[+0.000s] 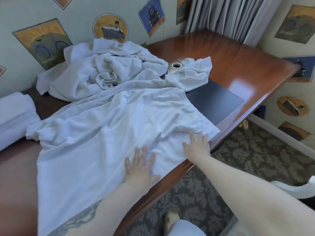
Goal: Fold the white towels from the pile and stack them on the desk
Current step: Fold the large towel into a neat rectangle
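Wallpaper printed with ship and locomotive posters backs a glossy reddish-brown wooden worktop (238,53) that runs into a corner beside grey curtains (226,16); patterned carpet (247,160) lies below its near edge.

Your task item, a large white terry towel (102,130), lies spread and creased across the middle of the worktop, its near-right corner reaching the worktop edge. You have both hands on it. Your left hand (140,165) rests flat with fingers spread, near the towel's near edge. Your right hand (197,145) lies flat just beside it, fingers straight, over the near-right corner. Neither grip pinches cloth; both are open and appear to be pressing or smoothing.

Behind the spread towel, against the wall, sits a crumpled pile of white towels (105,70), unfolded. 1 more loose white towel (192,74) is draped partly over a square metal fitting with a round opening (175,66) and onto a flat black desk pad (216,99).

At the far left, a folded white stack (15,113) stands on the worktop; how many towels it holds cannot be told.

Judgement: the task is at an early-to-middle stage. Some folding looks complete at the left; the spread towel shows no fold yet and seems to be in the flattening step. The pile and the draped towel remain.
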Available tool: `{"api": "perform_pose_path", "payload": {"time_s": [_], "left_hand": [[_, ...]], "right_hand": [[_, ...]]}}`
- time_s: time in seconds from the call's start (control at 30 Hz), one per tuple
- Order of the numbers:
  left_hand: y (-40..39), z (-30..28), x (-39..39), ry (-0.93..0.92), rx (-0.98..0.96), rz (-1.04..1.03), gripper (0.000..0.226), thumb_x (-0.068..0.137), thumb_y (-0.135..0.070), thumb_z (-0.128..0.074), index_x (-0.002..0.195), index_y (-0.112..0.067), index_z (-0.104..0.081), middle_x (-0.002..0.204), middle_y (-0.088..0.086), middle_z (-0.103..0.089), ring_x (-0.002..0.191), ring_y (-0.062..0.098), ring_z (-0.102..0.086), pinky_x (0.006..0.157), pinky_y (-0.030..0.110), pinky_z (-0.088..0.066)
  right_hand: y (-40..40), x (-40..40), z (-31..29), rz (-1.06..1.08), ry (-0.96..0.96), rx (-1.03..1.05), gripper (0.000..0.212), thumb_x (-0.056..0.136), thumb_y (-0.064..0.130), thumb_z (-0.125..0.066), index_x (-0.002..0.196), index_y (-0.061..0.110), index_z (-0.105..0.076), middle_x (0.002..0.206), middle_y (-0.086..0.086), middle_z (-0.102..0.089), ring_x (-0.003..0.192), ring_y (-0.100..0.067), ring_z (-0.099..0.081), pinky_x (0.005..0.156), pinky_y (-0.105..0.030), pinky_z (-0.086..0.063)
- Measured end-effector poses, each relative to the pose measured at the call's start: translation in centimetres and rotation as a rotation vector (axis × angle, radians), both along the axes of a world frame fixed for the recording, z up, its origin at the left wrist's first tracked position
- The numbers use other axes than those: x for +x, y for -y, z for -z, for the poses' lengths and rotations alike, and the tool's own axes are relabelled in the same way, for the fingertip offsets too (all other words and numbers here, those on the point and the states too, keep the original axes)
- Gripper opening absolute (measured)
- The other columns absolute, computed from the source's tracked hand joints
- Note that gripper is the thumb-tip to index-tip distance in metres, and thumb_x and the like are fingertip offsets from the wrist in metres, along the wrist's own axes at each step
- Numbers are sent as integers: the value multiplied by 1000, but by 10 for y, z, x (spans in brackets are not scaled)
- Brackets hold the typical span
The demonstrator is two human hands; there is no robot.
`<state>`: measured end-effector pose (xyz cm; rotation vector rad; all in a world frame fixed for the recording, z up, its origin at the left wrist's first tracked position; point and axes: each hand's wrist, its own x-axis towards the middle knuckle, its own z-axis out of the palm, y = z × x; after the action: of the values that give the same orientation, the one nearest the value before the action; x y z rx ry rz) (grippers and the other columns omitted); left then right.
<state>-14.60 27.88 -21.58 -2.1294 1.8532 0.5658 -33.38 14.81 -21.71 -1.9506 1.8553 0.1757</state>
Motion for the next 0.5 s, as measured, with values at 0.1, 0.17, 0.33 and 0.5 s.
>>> {"api": "perform_pose_path", "payload": {"time_s": [0.1, 0.17, 0.33, 0.5], "left_hand": [[4, 10, -2, -28, -9, -42, 84, 91, -74, -24, 144, -41, 33, 144, -4, 53, 135, 25, 47, 114, 57, 18], [1, 14, -3, -28, -41, -44, 84, 89, -78, -18, 141, -43, 37, 142, -5, 55, 131, 23, 51, 112, 57, 21], [0, 26, -18, 14, -175, -56, 82, 87, -77, -13, 144, -40, 33, 149, -2, 47, 136, 24, 46, 113, 55, 22], [15, 21, -37, -77, -284, -80, 65, 100, -54, -22, 157, -27, -5, 164, -3, 14, 148, 16, 21, 116, 41, 20]], "right_hand": [[14, -18, 13, -43, -12, 21, 65, 100, 53, -25, 155, 36, 6, 161, -5, 23, 148, -25, 22, 119, -49, 5], [16, -26, 17, -13, -6, 23, 66, 99, 55, -24, 153, 40, 9, 160, -2, 25, 147, -21, 24, 118, -51, 8], [22, -22, 5, 141, -10, 59, 68, 96, 43, -35, 154, 39, 1, 163, -6, 17, 148, -22, 20, 118, -50, 8], [38, -15, -17, 351, 178, -116, 66, 90, 26, -51, 150, 16, -26, 154, -8, -31, 142, -26, -25, 113, -42, -23]]}}
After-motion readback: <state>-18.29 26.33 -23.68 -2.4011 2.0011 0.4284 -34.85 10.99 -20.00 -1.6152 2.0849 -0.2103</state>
